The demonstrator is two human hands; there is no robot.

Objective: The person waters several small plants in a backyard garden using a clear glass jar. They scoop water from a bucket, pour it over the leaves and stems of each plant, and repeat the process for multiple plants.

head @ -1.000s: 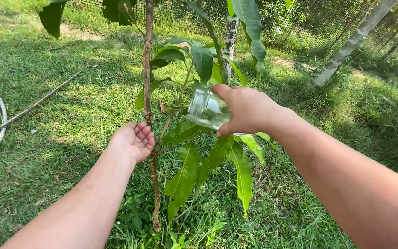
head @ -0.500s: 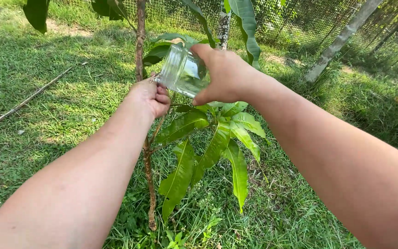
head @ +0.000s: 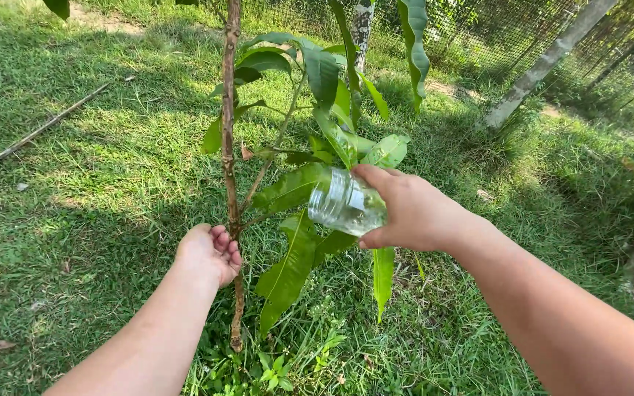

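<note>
— Two hands in my view. Where does the bottle sit relative to the sapling stem (head: 227, 147)?

— Just right of it. My right hand (head: 412, 209) wraps around one end of the clear plastic bottle (head: 345, 203), fingers curled over the top, thumb underneath. The bottle lies tipped, long axis running up-left to down-right, its free end aimed toward the stem and the big green leaves (head: 295, 187).

— And the other hand?

— My left hand (head: 210, 253) is cupped, palm up, fingers loosely curled and touching the stem low down (not clamped round it, as far as I can see). Forearm reaches up from the lower left.

— Anything hidden?

— The bottle's far end is buried in my right palm, so I can't tell cap from base. The stem's top is cut off.
</note>
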